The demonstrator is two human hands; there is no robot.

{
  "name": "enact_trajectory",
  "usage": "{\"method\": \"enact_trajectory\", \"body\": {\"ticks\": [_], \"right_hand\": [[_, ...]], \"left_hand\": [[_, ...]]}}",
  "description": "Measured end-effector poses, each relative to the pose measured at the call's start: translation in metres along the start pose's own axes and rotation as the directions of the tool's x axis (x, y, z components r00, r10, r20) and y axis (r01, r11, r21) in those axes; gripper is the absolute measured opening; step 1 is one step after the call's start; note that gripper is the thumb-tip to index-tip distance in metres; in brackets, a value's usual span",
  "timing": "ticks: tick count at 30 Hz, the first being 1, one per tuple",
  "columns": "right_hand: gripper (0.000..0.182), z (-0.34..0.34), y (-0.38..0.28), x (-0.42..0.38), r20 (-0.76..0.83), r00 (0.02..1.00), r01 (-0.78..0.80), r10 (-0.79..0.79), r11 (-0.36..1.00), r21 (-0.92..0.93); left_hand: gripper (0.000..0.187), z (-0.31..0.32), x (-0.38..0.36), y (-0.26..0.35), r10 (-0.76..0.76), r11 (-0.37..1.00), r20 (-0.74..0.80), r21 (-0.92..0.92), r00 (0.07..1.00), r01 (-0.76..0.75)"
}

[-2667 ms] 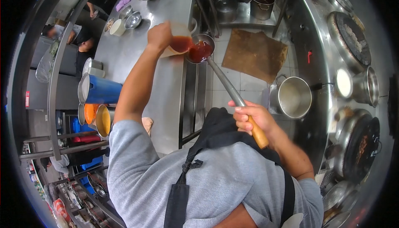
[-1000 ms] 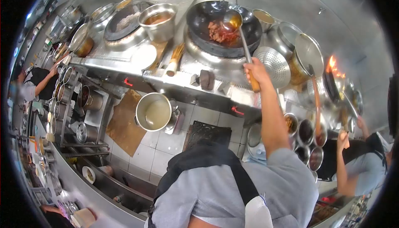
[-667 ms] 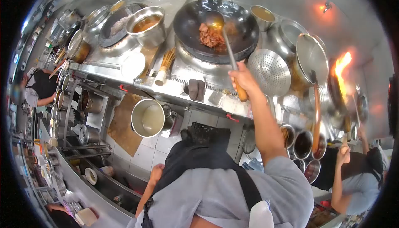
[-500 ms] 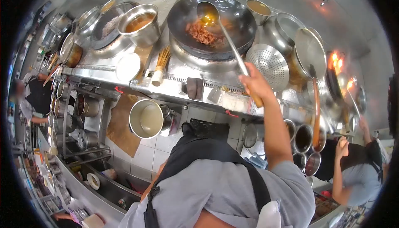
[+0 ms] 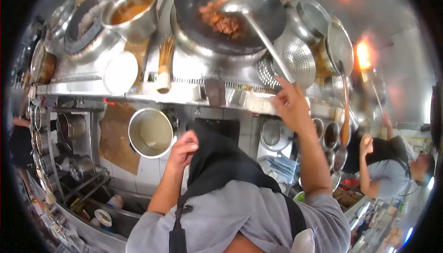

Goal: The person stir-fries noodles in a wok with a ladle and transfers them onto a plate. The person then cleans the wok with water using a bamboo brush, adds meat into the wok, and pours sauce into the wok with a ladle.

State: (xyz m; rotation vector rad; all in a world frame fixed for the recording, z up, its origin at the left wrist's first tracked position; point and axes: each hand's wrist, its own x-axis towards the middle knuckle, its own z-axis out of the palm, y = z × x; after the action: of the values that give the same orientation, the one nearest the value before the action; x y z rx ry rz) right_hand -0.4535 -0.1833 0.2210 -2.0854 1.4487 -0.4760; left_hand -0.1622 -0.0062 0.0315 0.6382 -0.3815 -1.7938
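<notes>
My right hand (image 5: 291, 104) is closed around the end of a long-handled ladle (image 5: 270, 45), some fingers loosely raised. The handle's wooden end is hidden behind the hand. The ladle's bowl rests bottom-up against browned chunks of food (image 5: 220, 20) in a black wok (image 5: 258, 38). My left hand (image 5: 183, 150) hovers in front of my apron, fingers curled together with nothing visible in them. Just left of it, a deep white-lined pot (image 5: 150, 133) stands below the counter edge.
Left of the wok are a steel pot of orange liquid (image 5: 131, 13), a bamboo brush (image 5: 164, 64) and a white round lid or plate (image 5: 120, 73). A perforated strainer (image 5: 295, 61) lies at right. Farther right, flames (image 5: 363, 54) rise near another person (image 5: 392, 172).
The ladle has turned over, from bowl-up with oily liquid to bottom-up on the food. My left hand has risen into view. The camera view has shifted downward.
</notes>
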Motion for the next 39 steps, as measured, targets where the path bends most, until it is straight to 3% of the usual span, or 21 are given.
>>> {"method": "enact_trajectory", "body": {"ticks": [1, 2, 3, 4, 5, 6, 7, 9, 10, 11, 12, 13, 14, 15, 17, 20, 25, 34, 39], "right_hand": [[0.064, 0.018, -0.003, -0.013, 0.165, 0.979, -0.154, 0.116, 0.96, 0.236], [0.07, 0.04, 0.005, -0.024, 0.351, 0.926, -0.238, 0.142, 0.939, 0.248], [0.072, 0.062, 0.022, -0.035, 0.604, 0.789, -0.382, 0.114, 0.861, 0.336], [0.063, 0.097, 0.038, -0.047, 0.504, 0.854, -0.172, -0.124, 0.848, 0.501], [0.055, 0.132, 0.052, -0.06, 0.369, 0.86, 0.043, -0.354, 0.769, 0.637], [0.038, 0.152, 0.054, -0.08, 0.589, 0.785, -0.373, -0.192, 0.613, 0.696], [0.029, 0.142, 0.028, -0.087, 0.691, 0.722, -0.43, -0.037, 0.759, 0.49], [0.027, 0.153, 0.024, -0.102, 0.426, 0.904, -0.252, -0.027, 0.773, 0.583], [0.026, 0.15, 0.027, -0.106, 0.412, 0.91, -0.369, 0.042, 0.533, 0.761], [0.026, 0.136, 0.015, -0.107, 0.31, 0.95, -0.296, 0.019, 0.362, 0.884], [0.028, 0.122, 0.004, -0.108, 0.203, 0.979, -0.2, -0.004, 0.165, 0.966], [0.029, 0.108, -0.007, -0.109, 0.095, 0.995, -0.096, -0.027, -0.029, 0.995], [0.033, 0.087, -0.022, -0.121, -0.028, 0.998, 0.024, -0.056, -0.077, 0.997], [0.021, 0.061, -0.047, -0.136, -0.104, 0.981, 0.056, -0.165, -0.274, 0.96], [0.02, 0.022, -0.072, -0.176, -0.214, 0.901, 0.039, -0.376, -0.424, 0.905], [0.02, -0.017, -0.081, -0.238, -0.335, 0.758, 0.04, -0.56, -0.472, 0.881], [0.019, -0.039, -0.079, -0.293, -0.381, 0.674, 0.092, -0.633, -0.44, 0.893], [0.018, -0.043, -0.07, -0.319, -0.384, 0.66, 0.108, -0.646, -0.424, 0.899], [0.017, -0.037, -0.062, -0.31, -0.346, 0.736, 0.083, -0.582, -0.43, 0.899]], "left_hand": [[0.025, 0.039, 0.001, 0.021, -0.057, 0.998, 0.137, 0.015, 0.989, 0.055], [0.027, 0.067, 0.005, 0.03, -0.061, 0.998, 0.222, 0.039, 0.973, 0.053], [0.03, 0.093, 0.008, 0.033, -0.057, 0.997, 0.312, 0.068, 0.949, 0.038], [0.031, 0.117, 0.006, 0.033, -0.104, 0.995, 0.351, 0.027, 0.931, 0.101], [0.032, 0.132, 0.006, 0.031, -0.139, 0.988, 0.394, -0.01, 0.909, 0.155], [0.032, 0.134, 0.003, 0.025, -0.125, 0.99, 0.39, -0.012, 0.912, 0.14], [0.034, 0.135, -0.004, 0.016, -0.162, 0.987, 0.444, 0.049, 0.881, 0.156], [0.035, 0.139, -0.022, 0.004, -0.206, 0.978, 0.484, 0.124, 0.851, 0.167], [0.038, 0.144, -0.034, 0.003, -0.252, 0.954, 0.495, 0.273, 0.832, 0.126], [0.041, 0.15, -0.045, 0.001, -0.3, 0.907, 0.498, 0.414, 0.814, 0.081], [0.045, 0.16, -0.053, 0.002, -0.277, 0.856, 0.549, 0.513, 0.789, -0.057], [0.045, 0.17, -0.062, 0.004, -0.28, 0.853, 0.537, 0.519, 0.796, -0.051], [0.046, 0.18, -0.072, 0.005, -0.223, 0.795, 0.61, 0.565, 0.76, -0.221], [0.046, 0.193, -0.085, 0.002, -0.183, 0.715, 0.682, 0.587, 0.708, -0.38], [0.049, 0.222, -0.119, -0.007, -0.116, 0.789, 0.744, 0.472, 0.658, -0.393], [0.046, 0.256, -0.16, -0.03, -0.106, 0.784, 0.824, 0.413, 0.557, -0.463], [0.046, 0.285, -0.176, -0.051, -0.163, 0.759, 0.844, 0.438, 0.51, -0.482], [0.045, 0.296, -0.189, -0.061, -0.221, 0.717, 0.82, 0.503, 0.528, -0.482], [0.045, 0.288, -0.198, -0.054, -0.203, 0.707, 0.773, 0.541, 0.601, -0.456]]}}
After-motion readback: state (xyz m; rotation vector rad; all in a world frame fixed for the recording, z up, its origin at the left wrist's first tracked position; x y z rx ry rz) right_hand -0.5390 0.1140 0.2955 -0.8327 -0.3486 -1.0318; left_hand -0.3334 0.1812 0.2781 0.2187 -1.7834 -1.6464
